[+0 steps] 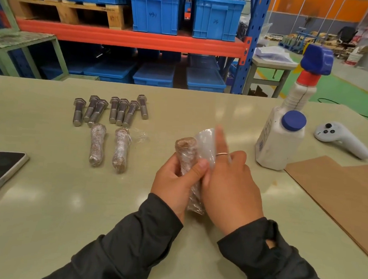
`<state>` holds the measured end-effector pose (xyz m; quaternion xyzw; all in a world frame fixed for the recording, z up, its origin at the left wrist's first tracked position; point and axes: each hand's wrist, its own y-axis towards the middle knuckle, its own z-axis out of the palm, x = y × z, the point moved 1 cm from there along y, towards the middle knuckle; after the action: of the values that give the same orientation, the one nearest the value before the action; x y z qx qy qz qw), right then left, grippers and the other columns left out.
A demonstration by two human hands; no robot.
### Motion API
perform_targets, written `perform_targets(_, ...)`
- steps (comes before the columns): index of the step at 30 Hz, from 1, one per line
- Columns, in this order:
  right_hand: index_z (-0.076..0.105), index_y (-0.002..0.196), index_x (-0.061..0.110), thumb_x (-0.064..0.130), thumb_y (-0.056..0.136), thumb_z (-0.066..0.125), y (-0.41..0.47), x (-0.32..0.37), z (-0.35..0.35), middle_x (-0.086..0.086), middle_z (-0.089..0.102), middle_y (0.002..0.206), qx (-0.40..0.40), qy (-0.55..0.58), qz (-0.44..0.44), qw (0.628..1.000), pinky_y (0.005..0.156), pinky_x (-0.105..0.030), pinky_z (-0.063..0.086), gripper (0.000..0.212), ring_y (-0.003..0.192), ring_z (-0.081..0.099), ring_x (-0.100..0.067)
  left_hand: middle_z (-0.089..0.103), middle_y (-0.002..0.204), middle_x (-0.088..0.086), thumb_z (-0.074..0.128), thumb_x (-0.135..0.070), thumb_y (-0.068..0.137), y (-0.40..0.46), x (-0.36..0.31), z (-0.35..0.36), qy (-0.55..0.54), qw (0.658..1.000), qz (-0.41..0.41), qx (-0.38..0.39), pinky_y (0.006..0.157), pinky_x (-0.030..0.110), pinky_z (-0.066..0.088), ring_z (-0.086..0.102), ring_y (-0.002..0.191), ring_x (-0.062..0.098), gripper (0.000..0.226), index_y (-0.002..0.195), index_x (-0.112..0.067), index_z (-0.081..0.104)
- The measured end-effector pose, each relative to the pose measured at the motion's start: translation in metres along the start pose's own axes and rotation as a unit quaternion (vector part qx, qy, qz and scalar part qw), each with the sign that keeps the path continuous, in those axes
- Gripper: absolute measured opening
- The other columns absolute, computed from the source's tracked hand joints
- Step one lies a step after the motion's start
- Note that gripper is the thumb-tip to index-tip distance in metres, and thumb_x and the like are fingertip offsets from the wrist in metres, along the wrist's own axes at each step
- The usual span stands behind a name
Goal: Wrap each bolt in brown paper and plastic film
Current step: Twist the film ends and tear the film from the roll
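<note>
Left hand [174,182]: fingers curled round the wrapped bolt [186,156], thumb pressed across its front. The bolt stands near upright at centre frame, above the table [46,195], brown paper showing through the film. Right hand [229,185]: palm lies against the right side of the bolt; one finger, motion-blurred, extends upward with a ring at its base; the remaining fingers appear bent, and whether they pinch the film cannot be told. A loose flap of plastic film [206,140] stands up beside the bolt top, against the right hand. Both forearms are in dark sleeves.

Count, left of centre: two finished wrapped bolts [97,144] lying side by side, the right one with a stray tail of film. Just above them, seven bare bolts [113,110] in a loose row, heads towards the top of the frame, several touching.

Right of frame: one white spray bottle [282,136] with blue trigger head and blue cap; one white handheld controller [342,138] beyond it; brown paper sheets [337,192], at least two overlapping, at the right edge. Left edge: one phone [0,171], screen dark. Upper frame: shelving with blue crates [156,12].
</note>
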<state>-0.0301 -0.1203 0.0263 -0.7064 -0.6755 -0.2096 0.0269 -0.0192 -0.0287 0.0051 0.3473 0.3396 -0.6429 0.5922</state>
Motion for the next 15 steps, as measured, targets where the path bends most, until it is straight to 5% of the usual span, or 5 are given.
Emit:
perform_targets(3, -0.023, 0.143, 0.033, 0.059, 0.088, 0.032, 0.007, -0.012, -0.004, -0.005, 0.039, 0.105, 0.036, 0.127, 0.058, 0.99, 0.076, -0.033, 0.045, 0.083, 0.098, 0.053, -0.024, 0.072, 0.083, 0.009, 0.074, -0.022, 0.05, 0.001, -0.004, -0.001, -0.028, 0.999, 0.002, -0.017, 0.062, 0.027, 0.055, 0.069, 0.074, 0.019, 0.051, 0.097, -0.005, 0.063)
perform_targets(7, 0.0, 0.149, 0.027, 0.062, 0.087, 0.041, 0.017, -0.029, -0.005, -0.007, 0.048, 0.138, 0.102, 0.242, 0.104, 0.959, 0.085, -0.026, 0.037, 0.082, 0.119, 0.051, -0.025, 0.073, 0.078, 0.006, 0.07, -0.015, 0.057, 0.001, -0.009, 0.0, -0.029, 1.0, -0.002, -0.011, 0.057, 0.023, 0.054, 0.07, 0.069, 0.015, 0.038, 0.093, -0.006, 0.064)
perform_targets(12, -0.002, 0.14, 0.055, 0.056, 0.093, 0.032, 0.018, -0.034, -0.012, -0.008, 0.047, 0.13, 0.071, 0.254, 0.036, 0.964, 0.089, -0.03, 0.04, 0.059, 0.105, 0.054, -0.022, 0.071, 0.071, 0.004, 0.063, -0.014, 0.064, 0.001, -0.015, -0.002, -0.052, 0.998, -0.034, -0.007, 0.053, 0.023, 0.053, 0.067, 0.06, 0.014, 0.03, 0.093, -0.005, 0.063)
perform_targets(15, -0.004, 0.136, 0.062, 0.057, 0.092, 0.03, 0.021, -0.036, -0.016, -0.004, 0.036, 0.112, 0.053, 0.216, 0.025, 0.975, 0.079, -0.027, 0.034, 0.055, 0.075, 0.041, -0.011, 0.07, 0.07, 0.003, 0.061, -0.014, 0.066, 0.0, -0.018, 0.0, -0.057, 0.998, -0.038, 0.01, 0.053, 0.022, 0.053, 0.066, 0.06, 0.013, 0.026, 0.09, -0.006, 0.063)
